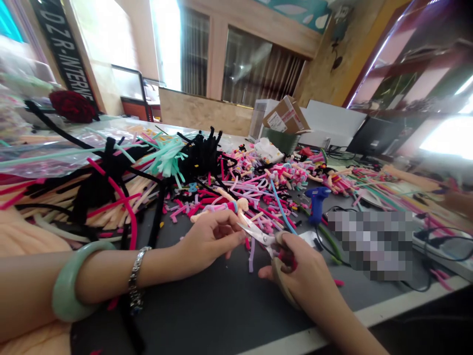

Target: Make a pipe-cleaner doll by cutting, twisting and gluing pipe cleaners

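Observation:
My right hand (299,268) is closed around the tan handles of a pair of scissors (258,235), with the steel blades pointing up and left. The blade tips reach my left hand (210,241), whose fingers pinch a small peach and lilac pipe-cleaner doll (231,204). A lilac pipe-cleaner stem (252,256) hangs just below the blades. Cut pink and purple pipe-cleaner pieces (221,197) lie in a heap beyond both hands. Whether the blades touch the doll, I cannot tell. A green bangle (74,281) and a silver bracelet (135,278) circle my left arm.
Bundles of black chenille stems (111,177) and mint strands (166,158) lie left on the dark grey table (207,305). A blue glue gun (317,203) and cables sit right of the hands. Another person's hand (458,202) shows at the right edge. A cardboard box (286,116) stands behind.

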`<state>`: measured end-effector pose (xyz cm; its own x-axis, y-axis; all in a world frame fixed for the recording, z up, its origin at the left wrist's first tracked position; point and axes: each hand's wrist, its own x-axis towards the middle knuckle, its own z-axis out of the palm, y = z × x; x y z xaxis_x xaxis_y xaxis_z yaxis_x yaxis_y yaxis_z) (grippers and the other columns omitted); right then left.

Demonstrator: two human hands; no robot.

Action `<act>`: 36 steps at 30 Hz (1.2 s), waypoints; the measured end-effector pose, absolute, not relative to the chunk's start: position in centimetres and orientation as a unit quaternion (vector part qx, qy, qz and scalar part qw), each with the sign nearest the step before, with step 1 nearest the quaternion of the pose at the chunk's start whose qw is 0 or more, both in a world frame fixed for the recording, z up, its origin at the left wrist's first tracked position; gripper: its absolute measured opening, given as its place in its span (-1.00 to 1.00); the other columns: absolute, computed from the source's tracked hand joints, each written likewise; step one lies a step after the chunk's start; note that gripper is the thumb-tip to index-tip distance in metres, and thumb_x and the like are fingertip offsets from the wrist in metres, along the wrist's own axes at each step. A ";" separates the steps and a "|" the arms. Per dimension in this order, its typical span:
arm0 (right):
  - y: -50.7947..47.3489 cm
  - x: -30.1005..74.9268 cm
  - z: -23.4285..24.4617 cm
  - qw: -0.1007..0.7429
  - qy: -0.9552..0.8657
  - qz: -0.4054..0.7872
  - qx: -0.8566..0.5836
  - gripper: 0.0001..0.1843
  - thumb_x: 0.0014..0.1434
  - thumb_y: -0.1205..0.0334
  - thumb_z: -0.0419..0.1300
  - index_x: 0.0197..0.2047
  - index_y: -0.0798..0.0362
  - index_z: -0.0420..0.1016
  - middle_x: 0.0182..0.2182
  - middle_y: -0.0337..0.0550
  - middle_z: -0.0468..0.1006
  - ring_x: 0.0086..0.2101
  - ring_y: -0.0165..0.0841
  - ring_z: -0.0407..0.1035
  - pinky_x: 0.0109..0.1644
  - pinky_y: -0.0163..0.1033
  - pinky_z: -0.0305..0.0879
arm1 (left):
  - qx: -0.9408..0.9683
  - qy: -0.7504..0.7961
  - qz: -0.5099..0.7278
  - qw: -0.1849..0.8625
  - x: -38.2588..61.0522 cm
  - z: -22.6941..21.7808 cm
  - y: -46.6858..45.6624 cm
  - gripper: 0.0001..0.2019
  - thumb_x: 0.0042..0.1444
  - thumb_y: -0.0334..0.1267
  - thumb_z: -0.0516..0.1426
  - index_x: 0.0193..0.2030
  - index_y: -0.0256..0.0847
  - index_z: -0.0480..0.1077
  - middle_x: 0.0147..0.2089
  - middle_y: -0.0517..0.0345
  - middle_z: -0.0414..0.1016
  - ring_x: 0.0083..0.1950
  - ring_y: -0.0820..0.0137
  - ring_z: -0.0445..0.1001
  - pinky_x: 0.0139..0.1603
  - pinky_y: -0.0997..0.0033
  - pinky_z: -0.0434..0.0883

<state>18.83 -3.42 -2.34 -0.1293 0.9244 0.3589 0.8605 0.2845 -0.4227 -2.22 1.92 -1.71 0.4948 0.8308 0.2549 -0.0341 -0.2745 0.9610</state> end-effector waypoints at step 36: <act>-3.4 18.9 -2.4 0.287 -0.760 0.050 -0.582 -0.62 -0.09 -0.04 0.32 -0.45 0.02 0.27 -0.56 -0.34 0.31 -0.53 -0.43 0.17 -0.46 -0.37 0.14 | 0.695 0.264 0.399 0.538 -2.1 -1.2 1.6 -0.88 0.11 -0.26 0.13 -0.32 -0.28 0.30 -0.51 0.33 0.28 -0.63 0.62 0.31 -0.60 0.62 0.28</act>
